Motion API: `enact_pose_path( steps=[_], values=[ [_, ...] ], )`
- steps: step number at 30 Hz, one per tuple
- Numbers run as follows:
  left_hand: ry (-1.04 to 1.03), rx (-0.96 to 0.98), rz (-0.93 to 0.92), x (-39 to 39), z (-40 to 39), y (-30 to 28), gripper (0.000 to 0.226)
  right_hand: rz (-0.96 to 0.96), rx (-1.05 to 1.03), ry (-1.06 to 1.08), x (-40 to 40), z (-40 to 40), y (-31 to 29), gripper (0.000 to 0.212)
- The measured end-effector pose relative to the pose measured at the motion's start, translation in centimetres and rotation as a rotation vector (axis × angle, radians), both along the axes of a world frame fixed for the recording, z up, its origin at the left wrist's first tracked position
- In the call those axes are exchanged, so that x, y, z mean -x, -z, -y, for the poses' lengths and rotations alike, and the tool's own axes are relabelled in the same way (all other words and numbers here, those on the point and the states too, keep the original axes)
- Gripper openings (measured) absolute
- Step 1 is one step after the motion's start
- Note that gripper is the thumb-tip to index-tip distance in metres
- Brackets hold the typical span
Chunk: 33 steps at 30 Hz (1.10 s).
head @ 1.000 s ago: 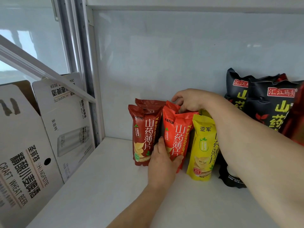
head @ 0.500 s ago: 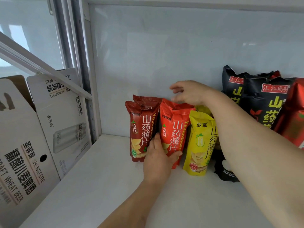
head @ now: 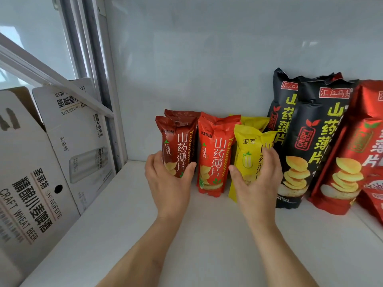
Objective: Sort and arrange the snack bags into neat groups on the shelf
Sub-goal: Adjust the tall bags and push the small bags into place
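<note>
Both hands clamped on small bags, mid-frame on the white shelf [head: 207, 235]

Left hand [head: 167, 183] wraps the glossy maroon bag [head: 178, 139], hiding its base; a twin behind shows only its crimped top. Right hand [head: 256, 183] grips the yellow bag [head: 247, 146], covering its lower print. The orange bag [head: 213, 154] stands free between them. At right, tall black bags [head: 319, 129] overlap, and the red bags [head: 360, 154] are cut off by the frame edge. Printed cardboard boxes [head: 37, 162] sit lower left

Both forearms are bare, no sleeves or jewellery visible.
</note>
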State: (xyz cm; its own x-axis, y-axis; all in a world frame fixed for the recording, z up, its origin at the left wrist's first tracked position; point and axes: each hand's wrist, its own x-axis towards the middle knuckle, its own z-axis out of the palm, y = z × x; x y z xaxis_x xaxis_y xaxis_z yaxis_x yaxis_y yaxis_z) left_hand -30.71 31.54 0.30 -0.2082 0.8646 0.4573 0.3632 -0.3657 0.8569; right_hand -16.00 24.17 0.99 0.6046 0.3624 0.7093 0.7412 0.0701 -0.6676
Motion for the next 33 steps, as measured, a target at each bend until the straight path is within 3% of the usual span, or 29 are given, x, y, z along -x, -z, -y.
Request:
enact_pose_path(
  steps=[3, 5, 9, 15, 33],
  values=[
    [0.049, -0.044, 0.035, -1.2, 0.5, 0.9, 0.074, -0.072, 0.062, 0.042, -0.4, 0.0, 1.0, 0.099],
    [0.187, 0.011, 0.007, -2.5, 0.8, 1.7, 0.068, -0.125, 0.122, 0.052, -0.9, 0.0, 1.5, 0.104],
    [0.374, 0.147, -0.14, -4.8, 0.4, 3.4, 0.093, -0.27, 0.265, -0.002, -1.8, -0.2, 3.2, 0.106],
    [0.396, 0.195, -0.181, -6.0, -1.0, 4.2, 0.103, -0.369, 0.418, -0.026, -3.1, -0.3, 4.5, 0.099],
    [0.349, 0.176, -0.167, -5.9, -1.5, 4.9, 0.085, -0.309, 0.489, 0.099, -3.4, -1.0, 5.2, 0.1]
  ],
)
